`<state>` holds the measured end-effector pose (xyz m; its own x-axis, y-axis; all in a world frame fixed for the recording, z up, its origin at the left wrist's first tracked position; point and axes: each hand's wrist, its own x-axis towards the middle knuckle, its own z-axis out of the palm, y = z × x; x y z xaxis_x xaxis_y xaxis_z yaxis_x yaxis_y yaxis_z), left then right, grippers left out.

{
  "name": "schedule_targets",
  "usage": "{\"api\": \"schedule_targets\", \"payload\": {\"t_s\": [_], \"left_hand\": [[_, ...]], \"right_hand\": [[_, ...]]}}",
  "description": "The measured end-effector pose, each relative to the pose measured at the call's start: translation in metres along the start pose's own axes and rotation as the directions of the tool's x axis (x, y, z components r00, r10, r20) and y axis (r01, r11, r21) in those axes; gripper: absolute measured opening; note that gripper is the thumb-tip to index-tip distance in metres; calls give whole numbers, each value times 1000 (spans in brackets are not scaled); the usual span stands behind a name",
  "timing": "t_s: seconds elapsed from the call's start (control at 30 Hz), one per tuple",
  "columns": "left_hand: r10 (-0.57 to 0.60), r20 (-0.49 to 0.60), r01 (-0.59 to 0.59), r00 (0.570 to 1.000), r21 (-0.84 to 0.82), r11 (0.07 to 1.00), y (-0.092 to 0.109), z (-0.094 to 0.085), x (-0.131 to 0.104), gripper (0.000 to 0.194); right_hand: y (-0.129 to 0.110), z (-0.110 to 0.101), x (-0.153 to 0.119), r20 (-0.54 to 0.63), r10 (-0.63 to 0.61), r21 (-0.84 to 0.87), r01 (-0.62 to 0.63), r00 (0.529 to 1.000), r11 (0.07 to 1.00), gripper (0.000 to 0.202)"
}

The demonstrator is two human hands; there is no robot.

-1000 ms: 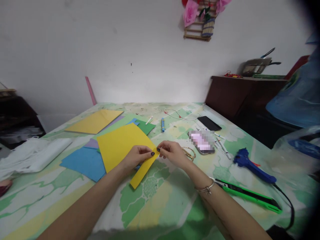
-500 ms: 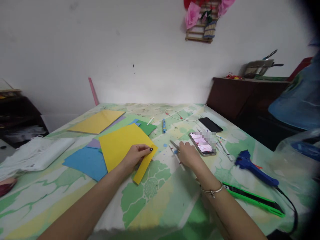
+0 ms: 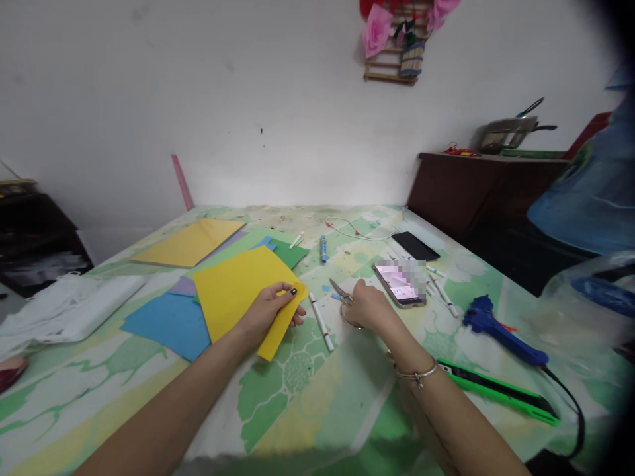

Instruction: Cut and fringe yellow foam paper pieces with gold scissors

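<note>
Between the thumb and fingers of my left hand [image 3: 272, 309] is a strip of yellow paper [image 3: 276, 334], slanting down toward the table's front. A large yellow sheet [image 3: 233, 284] lies just behind and left of that hand. My right hand [image 3: 368, 305] is closed at the handles of small scissors [image 3: 342, 292], whose blades point away to the left. How firmly the fingers grip the handles is partly hidden. A white marker [image 3: 321, 322] lies on the cloth between my two hands.
Blue sheets [image 3: 173, 324] lie at left. A lit phone [image 3: 399, 284], a black phone [image 3: 415, 246] and several markers lie right of centre. Farther right are a blue glue gun [image 3: 506, 337] and a green cutter [image 3: 496, 390]. A blue tube [image 3: 323, 249] lies at the back.
The marker beside my right hand now lies farther left, close to my left hand. More of the scissors' handles shows. My left hand still holds the yellow strip.
</note>
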<state>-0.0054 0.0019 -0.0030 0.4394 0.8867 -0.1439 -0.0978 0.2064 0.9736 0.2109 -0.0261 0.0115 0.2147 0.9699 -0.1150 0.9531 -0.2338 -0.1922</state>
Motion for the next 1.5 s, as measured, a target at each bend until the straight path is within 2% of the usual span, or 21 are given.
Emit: {"api": "schedule_targets", "payload": {"t_s": [0.23, 0.37, 0.5, 0.63, 0.8, 0.9, 1.0, 1.27, 1.5], "left_hand": [[-14, -21, 14, 1000, 10, 1000, -1, -4, 2, 23], [-14, -22, 14, 1000, -18, 1000, 1, -3, 2, 20], [16, -33, -18, 999, -48, 999, 3, -4, 1, 19], [66, -60, -70, 996, -68, 995, 5, -7, 1, 19], [114, -106, -125, 988, -104, 987, 8, -9, 1, 21], [123, -118, -138, 985, -125, 983, 10, -9, 1, 22], [131, -131, -148, 983, -135, 980, 11, -10, 1, 21], [117, -146, -140, 982, -161, 977, 11, -12, 3, 20], [105, -142, -126, 984, -152, 980, 11, -10, 2, 21]], "right_hand": [[6, -8, 3, -33, -37, 195, 43, 999, 980, 30], [3, -6, 6, -100, -89, 363, 120, 991, 924, 33], [-11, -3, 1, -95, -238, 594, 247, 967, 766, 32], [-23, -5, -10, -78, -367, 787, 283, 927, 548, 40], [-21, -5, -16, -7, -479, 907, 207, 878, 367, 51], [-17, -4, -17, 63, -575, 938, 148, 815, 314, 57], [-15, -5, -18, 92, -624, 957, 104, 776, 270, 58], [-11, -9, -16, 156, -674, 976, -6, 722, 218, 62], [-11, -8, -16, 184, -687, 975, -42, 703, 219, 67]]}}
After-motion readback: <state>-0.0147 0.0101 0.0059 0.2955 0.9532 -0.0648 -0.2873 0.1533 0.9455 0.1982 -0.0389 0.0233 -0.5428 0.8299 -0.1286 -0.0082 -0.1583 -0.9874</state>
